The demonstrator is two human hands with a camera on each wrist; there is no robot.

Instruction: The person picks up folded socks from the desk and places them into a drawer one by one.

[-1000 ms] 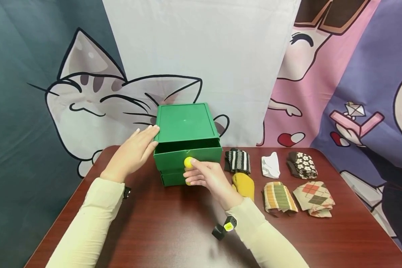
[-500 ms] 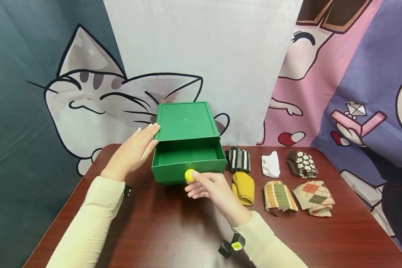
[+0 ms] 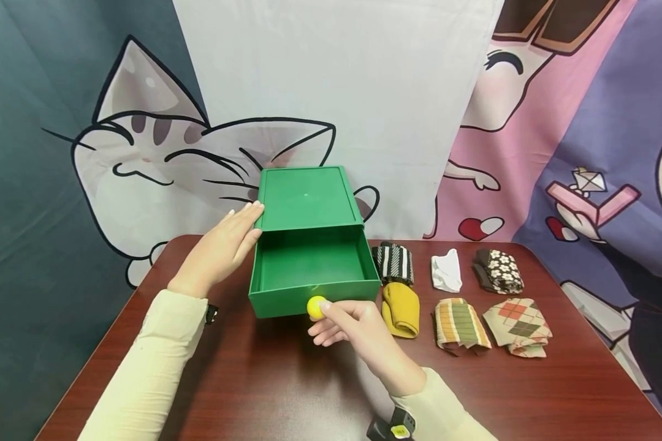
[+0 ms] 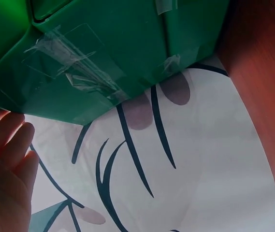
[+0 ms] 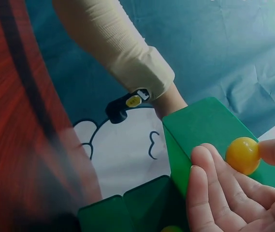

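Observation:
A green two-level drawer box (image 3: 309,197) stands at the back of the table. Its upper drawer (image 3: 284,303) is pulled well out, and the drawer's green floor shows. Thumb and fingers of my right hand (image 3: 364,327) pinch the round yellow knob (image 3: 315,307) on that drawer's front. My left hand (image 3: 217,251) rests with straight fingers along the top left edge of the box. From the left wrist view, the green side wall (image 4: 127,58) carries strips of clear tape. The right wrist view shows part of a second yellow knob (image 5: 171,229) lower down.
Folded socks lie right of the box: black-and-white (image 3: 394,263), mustard (image 3: 401,310), white (image 3: 445,271), flowered brown (image 3: 499,271), striped (image 3: 460,324) and argyle (image 3: 518,326). A printed cloth (image 3: 331,73) hangs behind the table (image 3: 265,392).
The upper drawer has slid out toward me from slightly ajar to wide, my right hand moving with its knob. My left hand has stayed at the box's edge.

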